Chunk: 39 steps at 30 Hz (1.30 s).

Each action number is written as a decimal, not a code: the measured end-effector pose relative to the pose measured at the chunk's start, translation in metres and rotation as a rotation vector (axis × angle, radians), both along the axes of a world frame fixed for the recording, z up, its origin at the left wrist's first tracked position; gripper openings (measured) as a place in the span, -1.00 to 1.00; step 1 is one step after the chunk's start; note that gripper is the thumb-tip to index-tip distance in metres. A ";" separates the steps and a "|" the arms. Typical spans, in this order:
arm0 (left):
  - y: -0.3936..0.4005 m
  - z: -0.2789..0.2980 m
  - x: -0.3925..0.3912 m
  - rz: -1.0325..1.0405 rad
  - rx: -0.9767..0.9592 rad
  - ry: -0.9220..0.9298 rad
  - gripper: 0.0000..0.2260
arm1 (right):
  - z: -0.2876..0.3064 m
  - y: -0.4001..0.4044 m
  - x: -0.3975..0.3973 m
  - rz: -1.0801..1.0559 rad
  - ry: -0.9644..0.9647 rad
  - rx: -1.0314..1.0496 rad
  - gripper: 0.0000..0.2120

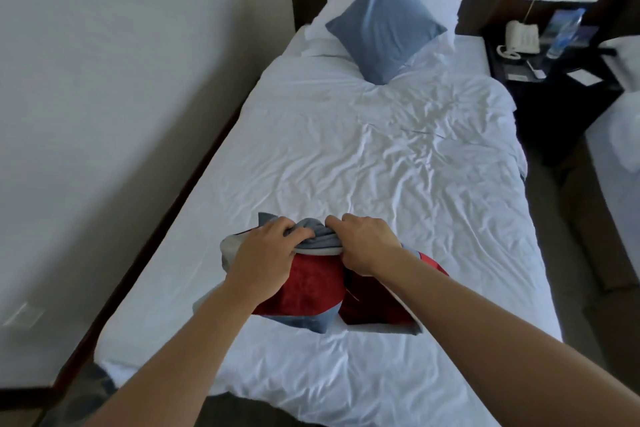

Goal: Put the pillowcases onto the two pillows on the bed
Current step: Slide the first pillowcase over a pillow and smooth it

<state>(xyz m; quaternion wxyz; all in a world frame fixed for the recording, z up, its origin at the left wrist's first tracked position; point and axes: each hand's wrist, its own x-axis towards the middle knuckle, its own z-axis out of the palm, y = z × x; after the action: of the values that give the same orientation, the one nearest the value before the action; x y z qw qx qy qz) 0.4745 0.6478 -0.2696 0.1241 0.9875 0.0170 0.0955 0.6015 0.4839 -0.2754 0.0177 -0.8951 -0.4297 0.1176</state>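
A red pillow (311, 291) lies near the foot of the white bed (381, 166). A grey-blue pillowcase (320, 239) is bunched over its far end. My left hand (266, 253) and my right hand (367, 243) both grip the bunched edge of that pillowcase, side by side, with most of the red pillow showing below them. At the head of the bed a second pillow in a blue pillowcase (384, 24) stands on one corner, leaning against white pillows (332, 21).
A wall runs close along the bed's left side. To the right stands a dark nightstand (554, 80) with a white telephone (519, 38), a water bottle (564, 31) and papers. Another white bed (616, 149) shows at the right edge.
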 end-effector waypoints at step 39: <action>0.134 -0.263 0.185 -0.291 -0.240 0.396 -0.52 | -0.241 0.081 0.110 -0.474 0.330 -0.189 -0.21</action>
<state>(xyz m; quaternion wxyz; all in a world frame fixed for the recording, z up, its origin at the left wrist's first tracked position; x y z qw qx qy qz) 0.6598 0.7816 -0.5326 0.2468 0.9573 -0.0899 -0.1210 0.7114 0.5649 -0.5161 0.0308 -0.9369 -0.1875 0.2935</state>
